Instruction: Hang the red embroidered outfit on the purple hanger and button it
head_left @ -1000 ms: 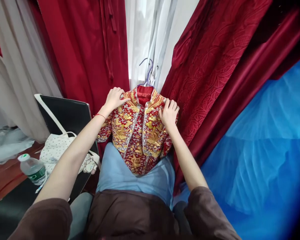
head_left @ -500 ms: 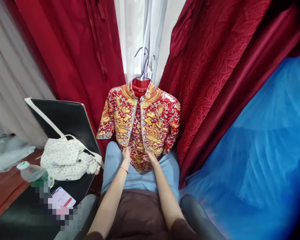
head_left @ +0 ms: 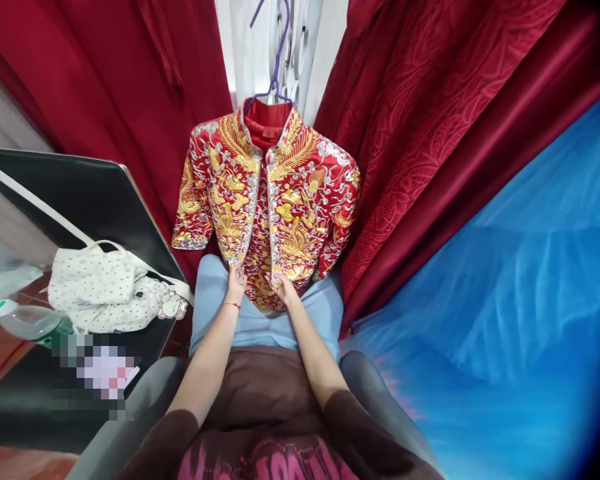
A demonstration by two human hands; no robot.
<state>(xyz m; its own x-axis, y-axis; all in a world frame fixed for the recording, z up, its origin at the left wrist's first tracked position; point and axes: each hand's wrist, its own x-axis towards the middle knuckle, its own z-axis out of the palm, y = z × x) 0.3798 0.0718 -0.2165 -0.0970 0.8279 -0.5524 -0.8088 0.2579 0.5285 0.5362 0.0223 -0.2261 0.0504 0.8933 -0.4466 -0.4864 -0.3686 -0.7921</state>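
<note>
A small red jacket (head_left: 270,200) with gold and silver embroidery hangs in front of me on a purple hanger (head_left: 275,60). My left hand (head_left: 237,285) pinches the bottom hem of its left front panel. My right hand (head_left: 283,290) pinches the hem of the right front panel, close beside the left. Both hands are closed on the fabric. A light blue garment (head_left: 220,313) lies under the jacket's hem, over my lap.
Dark red gowns (head_left: 420,133) hang on both sides of the jacket. A blue tulle dress (head_left: 505,300) fills the right. On the left, a black chair (head_left: 80,200) carries a white dotted bag (head_left: 105,293), with a water bottle (head_left: 27,323) beside it.
Both hands dropped from the jacket's shoulders to its bottom hem and took hold of it. My view has since tilted down, so the jacket sits higher in the picture.
</note>
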